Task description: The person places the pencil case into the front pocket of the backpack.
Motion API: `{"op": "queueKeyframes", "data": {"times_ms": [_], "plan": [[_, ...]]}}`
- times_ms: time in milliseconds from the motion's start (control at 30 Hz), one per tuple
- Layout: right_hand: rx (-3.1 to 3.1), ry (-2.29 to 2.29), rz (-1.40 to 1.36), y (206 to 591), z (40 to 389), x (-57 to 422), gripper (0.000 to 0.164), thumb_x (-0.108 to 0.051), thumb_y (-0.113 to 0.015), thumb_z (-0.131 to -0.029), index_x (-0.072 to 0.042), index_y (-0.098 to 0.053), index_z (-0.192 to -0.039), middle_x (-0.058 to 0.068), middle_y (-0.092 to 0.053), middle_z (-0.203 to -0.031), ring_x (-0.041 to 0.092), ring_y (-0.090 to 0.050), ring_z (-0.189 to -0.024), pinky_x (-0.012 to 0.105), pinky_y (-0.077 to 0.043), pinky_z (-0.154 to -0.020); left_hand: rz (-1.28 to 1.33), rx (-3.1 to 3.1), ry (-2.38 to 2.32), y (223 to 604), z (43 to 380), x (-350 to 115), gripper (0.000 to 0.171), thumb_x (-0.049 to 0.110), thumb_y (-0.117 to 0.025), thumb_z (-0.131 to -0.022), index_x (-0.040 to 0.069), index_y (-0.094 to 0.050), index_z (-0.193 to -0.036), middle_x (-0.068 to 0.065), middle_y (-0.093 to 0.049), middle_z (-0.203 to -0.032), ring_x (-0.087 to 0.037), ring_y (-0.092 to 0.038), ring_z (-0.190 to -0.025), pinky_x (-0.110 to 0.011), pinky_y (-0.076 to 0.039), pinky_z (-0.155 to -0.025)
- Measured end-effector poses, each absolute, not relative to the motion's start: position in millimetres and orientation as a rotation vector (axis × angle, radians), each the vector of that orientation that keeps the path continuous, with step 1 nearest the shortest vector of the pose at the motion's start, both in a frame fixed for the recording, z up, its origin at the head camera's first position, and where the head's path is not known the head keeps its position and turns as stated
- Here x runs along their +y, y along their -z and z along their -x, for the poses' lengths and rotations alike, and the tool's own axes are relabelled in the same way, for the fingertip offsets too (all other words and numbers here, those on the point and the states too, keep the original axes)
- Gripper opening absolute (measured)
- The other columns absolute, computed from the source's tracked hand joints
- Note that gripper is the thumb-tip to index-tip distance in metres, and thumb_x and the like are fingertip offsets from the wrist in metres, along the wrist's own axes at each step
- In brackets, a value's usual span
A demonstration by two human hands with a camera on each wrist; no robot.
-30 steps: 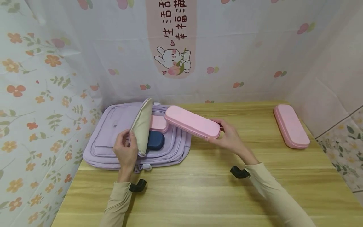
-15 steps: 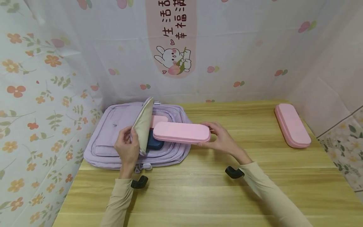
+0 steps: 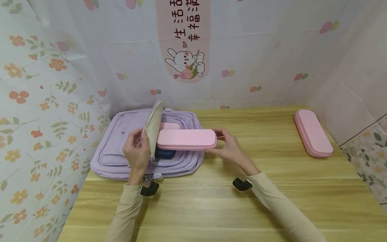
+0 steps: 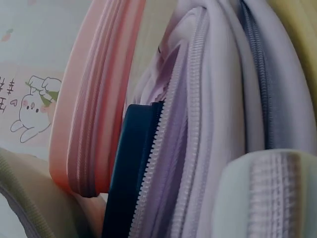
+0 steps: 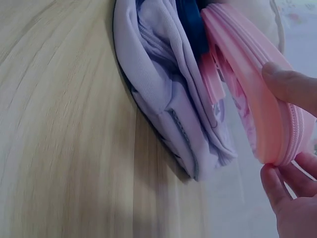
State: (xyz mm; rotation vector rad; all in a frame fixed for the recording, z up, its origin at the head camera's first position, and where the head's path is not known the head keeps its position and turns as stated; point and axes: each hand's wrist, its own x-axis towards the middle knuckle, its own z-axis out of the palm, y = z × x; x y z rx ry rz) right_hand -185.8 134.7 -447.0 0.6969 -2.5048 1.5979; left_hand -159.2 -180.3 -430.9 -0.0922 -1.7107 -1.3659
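A lilac backpack point(image 3: 116, 144) lies on the table at left, its front pocket unzipped. My left hand point(image 3: 137, 153) pinches the edge of the raised pocket flap point(image 3: 155, 126), which shows a cream lining. By its right end, my right hand point(image 3: 231, 149) grips a long pink zippered pencil case point(image 3: 187, 138), thumb on one side and fingers on the other. The far end of this pencil case is at the pocket mouth, beside the flap. Inside the pocket are a smaller pink case point(image 3: 170, 126) and a navy case point(image 3: 165, 153), both partly hidden.
Another long pink pencil case point(image 3: 313, 132) lies at the table's right, near the side curtain. A patterned curtain point(image 3: 257, 60) hangs behind the table point(image 3: 211, 208), with a floral one point(image 3: 39, 134) at left. Both wrists carry black mounts point(image 3: 242, 184).
My right hand has brought the long pink pencil case leftward and levelled it, its left end coming to the flap. My left hand keeps holding the flap up, nearly still.
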Motion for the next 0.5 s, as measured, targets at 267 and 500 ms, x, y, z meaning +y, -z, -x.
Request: {"op": "queueKeyframes", "data": {"times_ms": [267, 500], "plan": [[-2.395, -1.704, -0.66, 451.3, 186.2, 124.2, 0.076, -0.001, -0.092, -0.069, 0.004, -0.055, -0.136, 0.023, -0.055, -0.128, 0.036, -0.06, -0.117, 0.041, -0.054, -0.102, 0.107, -1.667, 1.414, 424.0, 162.3, -174.1, 0.015, -0.005, -0.064, -0.092, -0.017, -0.067, -0.101, -0.028, -0.068, -0.085, 0.004, -0.066, -0.075, -0.011, -0.056, -0.07], [-2.353, -1.655, -0.619, 452.8, 185.6, 112.4, 0.077, -0.003, -0.093, -0.069, 0.006, -0.056, -0.136, 0.023, -0.059, -0.124, 0.036, -0.064, -0.107, 0.044, -0.057, -0.095, 0.107, -1.64, 1.455, 420.7, 163.3, -167.9, 0.016, -0.004, -0.064, -0.092, -0.017, -0.067, -0.102, -0.022, -0.068, -0.086, 0.003, -0.067, -0.074, -0.013, -0.056, -0.07]]}}
